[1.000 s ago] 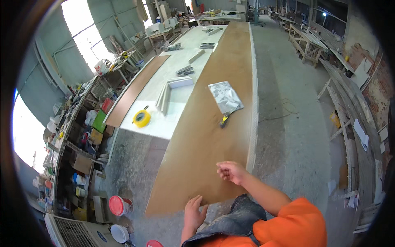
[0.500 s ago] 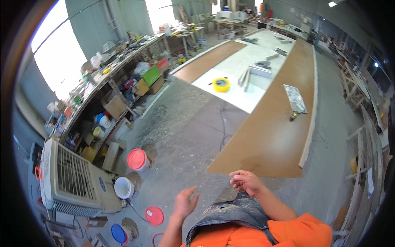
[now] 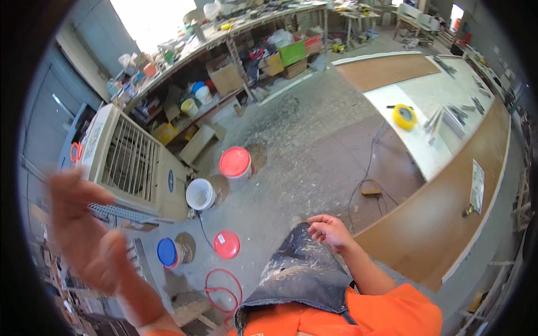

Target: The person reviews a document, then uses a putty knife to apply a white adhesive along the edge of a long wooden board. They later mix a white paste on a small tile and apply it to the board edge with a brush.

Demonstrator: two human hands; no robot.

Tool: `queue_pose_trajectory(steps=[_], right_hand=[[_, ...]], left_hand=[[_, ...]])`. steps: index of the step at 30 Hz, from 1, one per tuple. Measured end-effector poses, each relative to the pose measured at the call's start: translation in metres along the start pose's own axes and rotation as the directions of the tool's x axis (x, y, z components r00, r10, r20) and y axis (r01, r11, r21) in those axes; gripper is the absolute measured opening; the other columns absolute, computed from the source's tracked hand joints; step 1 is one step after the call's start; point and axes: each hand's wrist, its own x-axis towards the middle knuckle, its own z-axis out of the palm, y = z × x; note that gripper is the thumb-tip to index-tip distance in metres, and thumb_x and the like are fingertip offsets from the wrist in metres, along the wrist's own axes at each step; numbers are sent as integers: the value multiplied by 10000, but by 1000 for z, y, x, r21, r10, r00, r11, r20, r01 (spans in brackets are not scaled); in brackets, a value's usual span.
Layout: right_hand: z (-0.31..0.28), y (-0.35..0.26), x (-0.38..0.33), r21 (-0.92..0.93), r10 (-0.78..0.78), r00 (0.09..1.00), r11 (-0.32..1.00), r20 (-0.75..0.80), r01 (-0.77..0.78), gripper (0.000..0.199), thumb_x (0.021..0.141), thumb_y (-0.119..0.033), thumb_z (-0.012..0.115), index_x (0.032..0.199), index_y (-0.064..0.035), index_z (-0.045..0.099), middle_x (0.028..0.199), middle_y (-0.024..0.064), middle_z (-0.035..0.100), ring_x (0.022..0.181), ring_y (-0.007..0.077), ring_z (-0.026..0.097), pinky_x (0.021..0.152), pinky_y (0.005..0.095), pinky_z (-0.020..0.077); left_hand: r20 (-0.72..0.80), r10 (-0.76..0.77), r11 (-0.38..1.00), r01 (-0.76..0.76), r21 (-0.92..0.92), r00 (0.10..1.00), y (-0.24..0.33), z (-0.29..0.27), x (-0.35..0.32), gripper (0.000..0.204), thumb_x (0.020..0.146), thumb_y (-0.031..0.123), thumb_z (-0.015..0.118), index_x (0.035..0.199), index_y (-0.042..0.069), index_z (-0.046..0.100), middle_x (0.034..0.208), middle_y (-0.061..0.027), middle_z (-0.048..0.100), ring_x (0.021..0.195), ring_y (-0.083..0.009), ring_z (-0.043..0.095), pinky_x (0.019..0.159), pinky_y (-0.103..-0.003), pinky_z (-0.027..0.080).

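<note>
My left hand [image 3: 92, 238] is raised at the left, smeared by motion, its fingers stretched out with nothing in them. It passes in front of the lower corner of a large white air cooler [image 3: 140, 162]. My right hand [image 3: 330, 231] hovers in front of the dark stained apron [image 3: 302, 269], fingers loosely curled and apart, holding nothing. To its right stands a long table with brown boards [image 3: 409, 241] and a white panel [image 3: 392, 106]. A roll of yellow tape [image 3: 404, 117] and a trowel-like tool with a broad blade [image 3: 477, 187] lie on it.
Floor items at left are a red-lidded bucket [image 3: 235, 162], an open white bucket [image 3: 200, 194], a blue-lidded bucket [image 3: 168, 252], a red lid [image 3: 226, 245] and a red hose [image 3: 241, 285]. Beneath the table, a cable runs to a yellow block [image 3: 370, 192]. A cluttered workbench [image 3: 263, 25] lines the window wall.
The view has swung left, so the table has shifted right and the cooler and buckets sit nearer the middle. My left hand has lifted and moved out to the left.
</note>
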Motion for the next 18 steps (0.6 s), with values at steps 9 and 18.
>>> queue_pose_trajectory(steps=[9, 18], right_hand=[[9, -32, 131, 171, 33, 980, 985, -197, 1, 246, 980, -141, 636, 1205, -46, 665, 943, 76, 730, 747, 141, 675, 651, 285, 528], [7, -135, 249, 73, -154, 979, 984, -135, 165, 272, 970, -155, 682, 1209, -27, 675, 925, 68, 727, 802, 163, 676, 712, 334, 550]], left_hand=[[-16, 315, 944, -315, -94, 949, -85, 92, 114, 524, 927, 302, 745, 1298, -11, 548, 1144, -108, 606, 829, -160, 538, 773, -306, 441], [50, 354, 899, -325, -294, 934, -233, 205, 233, 480, 919, 331, 757, 1212, 10, 554, 1055, -85, 562, 774, -160, 513, 709, -309, 413]])
